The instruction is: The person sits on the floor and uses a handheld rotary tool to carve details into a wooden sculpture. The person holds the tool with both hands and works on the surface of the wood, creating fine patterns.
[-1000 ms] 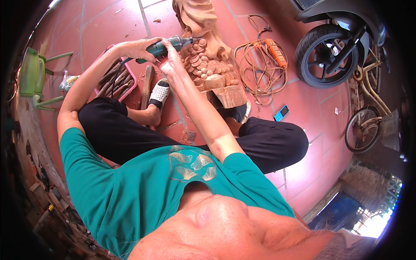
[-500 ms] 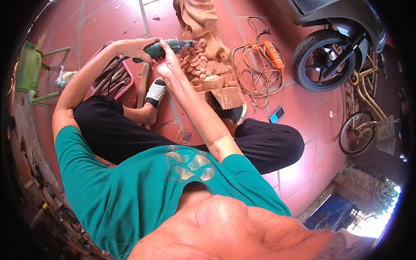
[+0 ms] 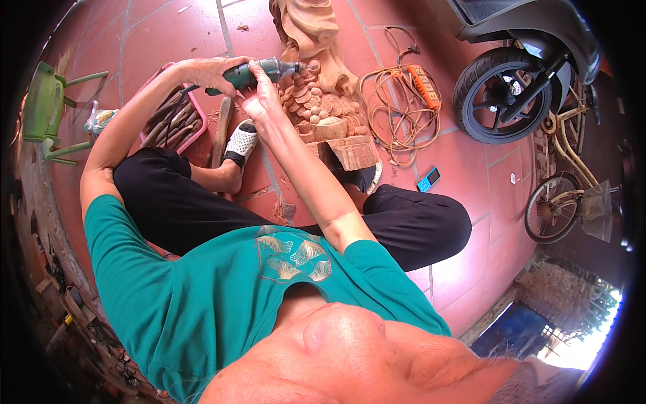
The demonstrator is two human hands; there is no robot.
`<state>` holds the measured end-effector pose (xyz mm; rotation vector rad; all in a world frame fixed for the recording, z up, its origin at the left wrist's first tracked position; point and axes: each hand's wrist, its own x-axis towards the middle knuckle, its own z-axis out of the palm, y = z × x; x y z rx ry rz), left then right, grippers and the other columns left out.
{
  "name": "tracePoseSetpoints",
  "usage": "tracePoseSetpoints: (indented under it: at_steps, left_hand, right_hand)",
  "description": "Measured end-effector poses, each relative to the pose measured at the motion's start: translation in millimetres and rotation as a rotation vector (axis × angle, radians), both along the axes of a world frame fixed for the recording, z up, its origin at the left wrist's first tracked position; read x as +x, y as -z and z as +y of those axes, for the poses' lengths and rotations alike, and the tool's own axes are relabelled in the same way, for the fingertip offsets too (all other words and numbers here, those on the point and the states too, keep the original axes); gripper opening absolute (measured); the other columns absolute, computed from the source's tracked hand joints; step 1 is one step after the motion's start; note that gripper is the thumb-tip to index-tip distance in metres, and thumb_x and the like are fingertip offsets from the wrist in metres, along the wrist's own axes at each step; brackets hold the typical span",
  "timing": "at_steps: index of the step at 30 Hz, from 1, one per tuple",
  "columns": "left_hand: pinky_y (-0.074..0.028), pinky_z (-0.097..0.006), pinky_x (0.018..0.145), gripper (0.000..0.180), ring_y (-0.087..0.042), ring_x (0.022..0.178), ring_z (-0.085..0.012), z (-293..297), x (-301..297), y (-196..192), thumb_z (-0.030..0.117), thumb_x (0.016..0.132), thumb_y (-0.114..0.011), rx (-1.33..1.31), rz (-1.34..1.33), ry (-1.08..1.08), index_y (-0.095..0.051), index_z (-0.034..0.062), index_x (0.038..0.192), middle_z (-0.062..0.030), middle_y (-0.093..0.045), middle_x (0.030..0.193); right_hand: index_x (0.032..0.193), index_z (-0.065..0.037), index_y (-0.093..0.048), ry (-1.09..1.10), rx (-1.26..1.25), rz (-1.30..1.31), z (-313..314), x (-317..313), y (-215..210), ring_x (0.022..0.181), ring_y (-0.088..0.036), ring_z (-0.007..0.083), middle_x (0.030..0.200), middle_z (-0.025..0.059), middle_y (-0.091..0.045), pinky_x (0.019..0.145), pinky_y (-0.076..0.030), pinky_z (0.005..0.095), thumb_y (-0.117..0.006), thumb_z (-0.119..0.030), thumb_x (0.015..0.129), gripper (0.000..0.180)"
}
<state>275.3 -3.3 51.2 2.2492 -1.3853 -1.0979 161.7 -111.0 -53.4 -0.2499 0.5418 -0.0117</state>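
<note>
Both my hands are on a dark green rotary tool [image 3: 274,68], which lies nearly level with its tip pointing right. My left hand [image 3: 210,73] wraps its rear part. Fingers of my right hand [image 3: 260,94] close around the body nearer the front. The tip touches or nearly touches a wood carving [image 3: 311,104] with a heap of round coin-like discs and flowing folds above them. Whether the bit is in contact is too small to tell. The carving's block-like base sits between my feet.
A pink basket [image 3: 202,125] of wooden-handled tools and a long piece of wood [image 3: 221,131] lie left. Right are a coiled cord with an orange power strip [image 3: 424,87], a blue phone [image 3: 428,179], a scooter wheel [image 3: 503,94] and a bicycle [image 3: 553,205]. A green chair [image 3: 44,101] stands far left.
</note>
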Motion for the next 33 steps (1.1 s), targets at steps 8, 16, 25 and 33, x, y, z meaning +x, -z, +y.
tracePoseSetpoints:
  at_steps: [8,16,25,33]
  left_hand:
    - [-0.052,-0.034,0.066,0.095,-0.064,0.079,-0.0219,-2,-2,-6,0.037,0.074,-0.078,0.039,0.007,-0.047,-0.03,0.0207,0.154,-0.014,-0.065,0.096]
    - [-0.051,-0.037,0.069,0.093,-0.062,0.079,-0.0234,-2,-1,0,0.035,0.075,-0.077,0.006,-0.002,-0.065,-0.03,0.02,0.154,-0.0139,-0.064,0.098]
    - [-0.052,-0.036,0.065,0.094,-0.064,0.075,-0.0233,-1,2,0,0.037,0.075,-0.078,0.004,-0.027,-0.032,-0.029,0.0197,0.154,-0.0142,-0.065,0.09]
    - [-0.053,-0.044,0.085,0.099,-0.064,0.099,-0.0339,-11,-11,-33,0.047,0.071,-0.08,0.144,-0.039,-0.012,-0.031,0.0185,0.153,-0.0221,-0.064,0.109]
  right_hand:
    - [0.123,-0.019,-0.058,-0.021,-0.025,-0.006,-3,6,-2,0.114,-0.057,0.026,0.125,0.0058,-0.059,0.087,-0.053,0.0537,-0.075,-0.033,0.088,0.041]
    - [0.123,-0.017,-0.058,-0.004,-0.029,0.021,-6,11,1,0.115,-0.058,0.0269,0.124,0.0075,-0.061,0.09,-0.052,0.0552,-0.074,-0.032,0.09,0.04]
    - [0.123,-0.018,-0.058,-0.012,-0.013,-0.018,-5,8,-4,0.115,-0.058,0.0268,0.123,0.0071,-0.061,0.09,-0.052,0.0555,-0.073,-0.031,0.091,0.038]
    - [0.122,-0.019,-0.056,-0.006,0.031,-0.051,-3,-1,-6,0.115,-0.056,0.025,0.124,0.0048,-0.057,0.087,-0.053,0.0538,-0.074,-0.032,0.09,0.039]
